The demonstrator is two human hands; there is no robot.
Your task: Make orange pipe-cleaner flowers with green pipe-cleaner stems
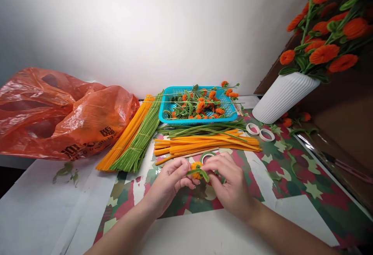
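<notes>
Between my two hands is a small yellow-orange pipe-cleaner flower (197, 166) with green pipe-cleaner pieces across it. My left hand (171, 181) pinches its left side, thumb and index finger together near the end of a green strip. From the right, my right hand (230, 181) closes its fingertips on the green part (204, 175). Just behind the flower lies a roll of green tape (208, 155), partly hidden by my right hand. Loose orange pipe cleaners (210, 143) and green pipe cleaners (201, 129) lie beyond my hands.
A blue basket (198, 121) holds orange flowers and green pieces. Left are an orange pipe-cleaner bundle (128, 130), a green bundle (140, 142) and a red plastic bag (84, 115). Right are white tape rolls (266, 135) and a white vase (284, 95) of orange flowers.
</notes>
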